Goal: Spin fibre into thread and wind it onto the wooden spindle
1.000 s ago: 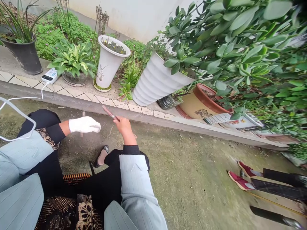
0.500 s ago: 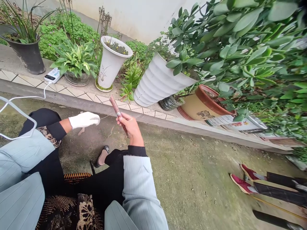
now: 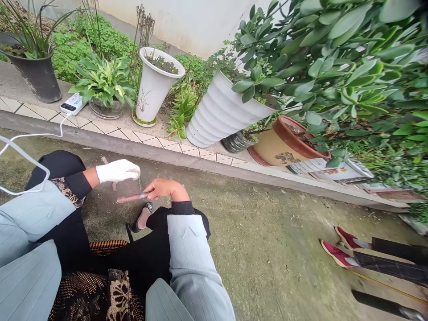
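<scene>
My right hand [image 3: 163, 188], bare, is closed around one end of a brown wooden stick [image 3: 129, 198] that points left, roughly level. Silvery wire [image 3: 143, 195] is wound in a band around the stick beside my fingers. A thin strand runs up from this band to my left hand [image 3: 118, 170], which wears a white glove and is closed on the strand. Under the glove, pieces of brown wood [image 3: 114, 185] show on the ground; the glove hides part of them.
Along a tiled ledge [image 3: 160, 141] stand several potted plants, among them a white pot [image 3: 155, 89] and a ribbed pot [image 3: 224, 111]. A white device [image 3: 72, 104] with a cable lies there. At right are another person's red shoes [image 3: 337, 255].
My right hand has tilted the stick from upright to pointing left and lowered it. The wire strand now runs steeply between stick and glove. My left hand has hardly moved.
</scene>
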Demonstrator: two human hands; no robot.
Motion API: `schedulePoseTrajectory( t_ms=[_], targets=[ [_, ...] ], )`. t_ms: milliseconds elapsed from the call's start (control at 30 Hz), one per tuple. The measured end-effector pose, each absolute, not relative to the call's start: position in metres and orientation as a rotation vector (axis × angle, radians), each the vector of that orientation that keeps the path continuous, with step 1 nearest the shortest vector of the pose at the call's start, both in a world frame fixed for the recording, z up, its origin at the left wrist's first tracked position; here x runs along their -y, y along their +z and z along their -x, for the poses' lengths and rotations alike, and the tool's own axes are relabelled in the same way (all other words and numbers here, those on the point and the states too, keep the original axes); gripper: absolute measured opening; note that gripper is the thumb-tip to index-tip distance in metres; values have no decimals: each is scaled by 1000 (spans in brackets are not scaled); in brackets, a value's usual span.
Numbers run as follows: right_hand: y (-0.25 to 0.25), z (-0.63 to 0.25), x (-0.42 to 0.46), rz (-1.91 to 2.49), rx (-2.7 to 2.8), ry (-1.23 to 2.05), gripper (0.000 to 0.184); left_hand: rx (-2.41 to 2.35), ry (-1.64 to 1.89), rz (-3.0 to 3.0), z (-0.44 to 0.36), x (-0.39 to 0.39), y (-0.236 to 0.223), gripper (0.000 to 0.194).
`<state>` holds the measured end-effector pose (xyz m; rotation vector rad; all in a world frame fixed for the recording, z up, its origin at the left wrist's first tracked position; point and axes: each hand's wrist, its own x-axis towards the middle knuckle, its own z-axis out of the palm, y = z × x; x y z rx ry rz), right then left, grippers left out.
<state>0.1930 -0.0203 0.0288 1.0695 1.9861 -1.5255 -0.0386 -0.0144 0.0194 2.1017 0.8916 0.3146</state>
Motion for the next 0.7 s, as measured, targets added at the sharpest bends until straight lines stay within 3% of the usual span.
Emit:
schedulePoseTrajectory(
  t_ms=[133,267,400,567,633,700],
  targets=[
    [43,-210,24,-1188,-2219,-2101,39,-1070,429,-2066,42,8,19,30],
    [46,-220,18,-2138,-2493,-2284,39,-1037,310,-2090,39,12,22,30],
    [33,-219,8,-2601,-2422,-1795,40,-727,106,-2110,31,26,22,27],
    [22,-206,8,-2168,-2276,-725,29,-483,75,-2102,29,33,26,23],
    [20,-197,11,-1862,-2193,-643,24,-549,157,-2085,32,30,27,24],
    [19,-189,14,-1570,-2096,-785,21,-691,278,-2063,37,24,27,26]
  ],
)
